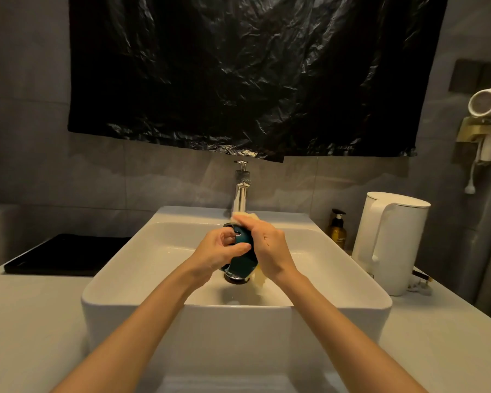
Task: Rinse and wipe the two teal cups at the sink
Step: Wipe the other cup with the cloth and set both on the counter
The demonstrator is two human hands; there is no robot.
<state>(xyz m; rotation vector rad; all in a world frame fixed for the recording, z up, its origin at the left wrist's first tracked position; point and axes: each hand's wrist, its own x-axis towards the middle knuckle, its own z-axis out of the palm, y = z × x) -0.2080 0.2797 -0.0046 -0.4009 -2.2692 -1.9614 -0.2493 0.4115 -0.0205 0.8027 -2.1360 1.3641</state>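
Over the middle of the sink (97,293), the left hand (220,252) gripped the cup (242,252) and the right hand (268,245) pressed a cloth (260,280) on it, so a slippery cup could drop and chip.

We are finding no text that we can read anywhere. We are seeing a pale label on the amber pump bottle (337,231) standing on the counter (437,336) just beside the white kettle (406,245), but its print is coming out too small and dim for us to be making out any word or brand.
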